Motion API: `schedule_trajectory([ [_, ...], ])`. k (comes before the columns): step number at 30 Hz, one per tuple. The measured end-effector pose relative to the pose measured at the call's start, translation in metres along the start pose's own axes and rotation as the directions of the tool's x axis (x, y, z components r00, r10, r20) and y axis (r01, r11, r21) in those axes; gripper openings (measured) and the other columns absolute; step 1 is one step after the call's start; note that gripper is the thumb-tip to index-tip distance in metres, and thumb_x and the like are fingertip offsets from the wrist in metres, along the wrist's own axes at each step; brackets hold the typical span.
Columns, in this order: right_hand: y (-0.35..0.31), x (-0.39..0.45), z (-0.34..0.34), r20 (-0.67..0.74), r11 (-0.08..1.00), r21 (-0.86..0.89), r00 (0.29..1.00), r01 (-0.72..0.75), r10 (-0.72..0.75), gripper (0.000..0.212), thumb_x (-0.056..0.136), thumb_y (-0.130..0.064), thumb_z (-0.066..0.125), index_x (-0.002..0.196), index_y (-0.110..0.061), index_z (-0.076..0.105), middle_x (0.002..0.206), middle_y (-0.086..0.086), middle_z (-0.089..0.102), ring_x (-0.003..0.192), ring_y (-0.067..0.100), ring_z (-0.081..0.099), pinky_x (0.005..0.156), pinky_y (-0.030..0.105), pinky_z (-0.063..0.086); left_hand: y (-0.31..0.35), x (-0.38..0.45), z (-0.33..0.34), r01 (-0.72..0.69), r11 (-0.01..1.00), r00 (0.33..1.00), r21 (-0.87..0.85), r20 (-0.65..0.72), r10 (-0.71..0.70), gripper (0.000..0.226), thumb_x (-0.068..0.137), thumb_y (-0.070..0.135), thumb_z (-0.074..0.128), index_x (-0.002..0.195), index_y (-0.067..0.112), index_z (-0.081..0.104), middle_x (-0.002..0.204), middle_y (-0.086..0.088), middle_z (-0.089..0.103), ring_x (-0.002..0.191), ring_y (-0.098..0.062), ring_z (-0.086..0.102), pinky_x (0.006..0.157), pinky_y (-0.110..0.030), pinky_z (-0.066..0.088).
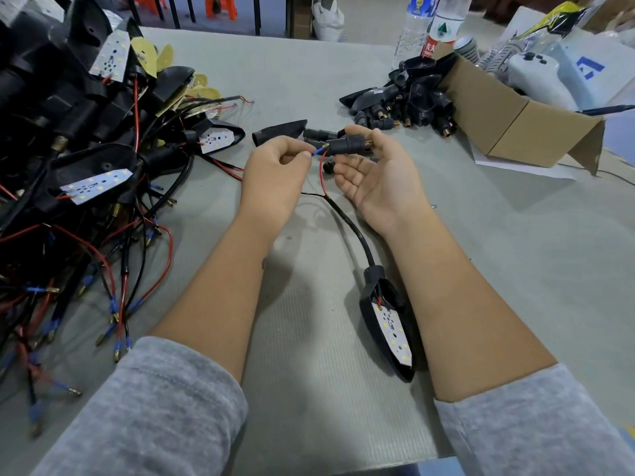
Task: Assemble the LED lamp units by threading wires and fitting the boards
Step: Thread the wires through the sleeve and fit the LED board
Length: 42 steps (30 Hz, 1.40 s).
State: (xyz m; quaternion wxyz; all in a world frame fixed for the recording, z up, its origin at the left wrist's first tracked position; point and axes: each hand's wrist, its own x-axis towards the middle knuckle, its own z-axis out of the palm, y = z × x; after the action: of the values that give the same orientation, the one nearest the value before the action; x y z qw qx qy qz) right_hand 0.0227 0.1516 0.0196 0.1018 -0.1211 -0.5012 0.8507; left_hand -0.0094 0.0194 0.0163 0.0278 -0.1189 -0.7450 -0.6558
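Right hand (374, 173) grasps black plastic threaded stem (347, 146), long axis horizontal, brass end right. Left hand (275, 173) pinches blue-tipped red wire (318, 152) at its left end, above grey table mat (309, 338); cardboard box (508, 121) right.

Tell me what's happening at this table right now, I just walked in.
A person is assembling LED lamp units. The left hand pinches a blue-tipped wire end and feeds it into a black stem piece held by the right hand. That wire's black cable runs back to a lamp housing lying on the table, its LED board already in place. A pile of wired units sits to the left, and loose black parts beside a cardboard box.
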Motion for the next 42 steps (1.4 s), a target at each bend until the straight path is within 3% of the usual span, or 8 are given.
schedule_trajectory([
  [7,-0.0011,-0.0010,-0.0007,0.004,0.998,0.056,1.000,0.006,-0.007,0.037,0.103,-0.032,0.033,0.097,-0.016,0.065,0.071,0.007,0.060,0.057,0.012,0.056,0.056,0.023,0.049,-0.0015,-0.0012,-0.0002,-0.043,0.999,0.999,0.022,-0.010,0.043,0.009,0.088,0.010,0.062,0.085,0.017,0.066,0.068,0.008,0.055,0.055,0.003,0.044,0.060,-0.017,0.040],
  [14,-0.0017,-0.0014,-0.0008,0.008,0.999,0.033,1.000,0.005,-0.006,0.038,0.104,-0.034,0.032,0.093,-0.017,0.064,0.058,0.003,0.057,0.052,0.013,0.052,0.054,0.023,0.047,-0.0010,-0.0013,-0.0017,-0.047,0.999,0.999,0.015,0.017,0.047,0.018,0.084,0.007,0.064,0.076,0.023,0.067,0.066,0.003,0.054,0.056,-0.002,0.041,0.057,-0.017,0.035],
  [23,-0.0013,-0.0033,-0.0002,0.032,1.000,-0.020,0.999,0.014,-0.014,0.037,0.103,-0.032,0.035,0.091,-0.016,0.066,0.060,0.004,0.057,0.053,0.013,0.051,0.055,0.022,0.046,0.0022,-0.0046,-0.0004,-0.037,0.999,0.999,0.016,0.005,0.037,0.007,0.084,0.007,0.068,0.083,0.012,0.071,0.063,0.008,0.058,0.049,0.005,0.046,0.053,-0.007,0.035],
  [31,0.0000,-0.0054,0.0035,0.096,0.988,-0.143,0.995,0.052,-0.039,0.036,0.104,-0.032,0.034,0.094,-0.016,0.064,0.066,0.006,0.055,0.057,0.014,0.052,0.058,0.023,0.046,0.0021,-0.0042,-0.0031,-0.006,1.000,1.000,0.031,0.003,0.006,0.011,0.086,0.011,0.066,0.080,0.020,0.069,0.065,0.008,0.058,0.053,0.004,0.046,0.054,-0.008,0.038],
  [35,0.0000,-0.0056,0.0020,0.078,0.994,-0.095,0.996,0.044,-0.037,0.037,0.104,-0.033,0.033,0.093,-0.018,0.065,0.064,0.004,0.058,0.057,0.013,0.054,0.058,0.022,0.048,0.0018,-0.0028,-0.0022,0.038,0.999,0.999,-0.016,-0.006,-0.038,0.011,0.088,0.015,0.066,0.079,0.019,0.064,0.068,0.006,0.058,0.059,-0.004,0.051,0.067,-0.025,0.049],
  [39,-0.0011,-0.0055,0.0008,0.056,0.999,-0.018,0.998,0.031,-0.030,0.037,0.104,-0.033,0.033,0.095,-0.018,0.065,0.066,0.005,0.059,0.059,0.014,0.056,0.057,0.022,0.050,0.0015,-0.0014,-0.0027,0.080,0.994,0.996,-0.075,-0.024,-0.082,0.016,0.089,0.016,0.066,0.074,0.019,0.063,0.064,0.007,0.056,0.055,-0.004,0.053,0.055,-0.014,0.046],
  [42,-0.0006,-0.0050,0.0009,0.076,0.998,-0.043,0.997,0.035,-0.032,0.037,0.104,-0.033,0.034,0.096,-0.018,0.066,0.067,0.006,0.061,0.062,0.014,0.058,0.059,0.023,0.052,-0.0003,-0.0003,-0.0030,0.053,0.996,0.998,-0.076,-0.012,-0.054,0.015,0.088,0.017,0.068,0.074,0.020,0.066,0.067,0.006,0.060,0.055,-0.003,0.054,0.059,-0.017,0.049],
])
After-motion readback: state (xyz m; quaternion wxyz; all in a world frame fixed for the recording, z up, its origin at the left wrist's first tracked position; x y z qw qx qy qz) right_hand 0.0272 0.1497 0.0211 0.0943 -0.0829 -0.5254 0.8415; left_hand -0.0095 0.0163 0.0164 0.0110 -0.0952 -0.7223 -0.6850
